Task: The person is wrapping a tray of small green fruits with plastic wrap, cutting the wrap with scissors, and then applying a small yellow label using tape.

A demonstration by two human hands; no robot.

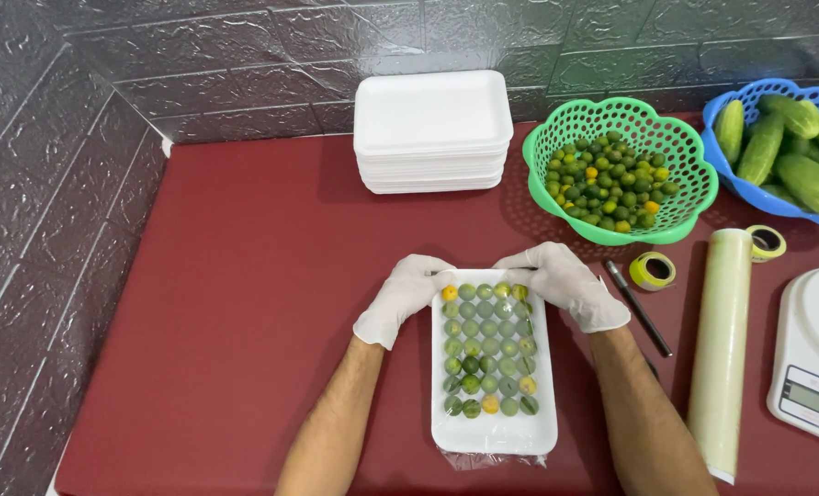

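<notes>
**Pressing film over a tray of small citrus**

Looking down, I see my left hand (400, 298) and right hand (565, 285), both in white gloves, resting on the far end of a white foam tray (492, 432). The fingers curl over that edge, pinching the clear wrap (492, 459) that covers the tray. Rows of small green and yellow fruits (489, 349) lie under the film. The tray sits on the red table (244, 303), straight ahead of me. To the right lie a film roll (723, 349), a pen (639, 308) and a white scale (818, 354). Farther back stand a stack of empty trays (432, 129), a green basket (622, 170) of fruits and a blue basket (781, 147) of cucumbers.
</notes>
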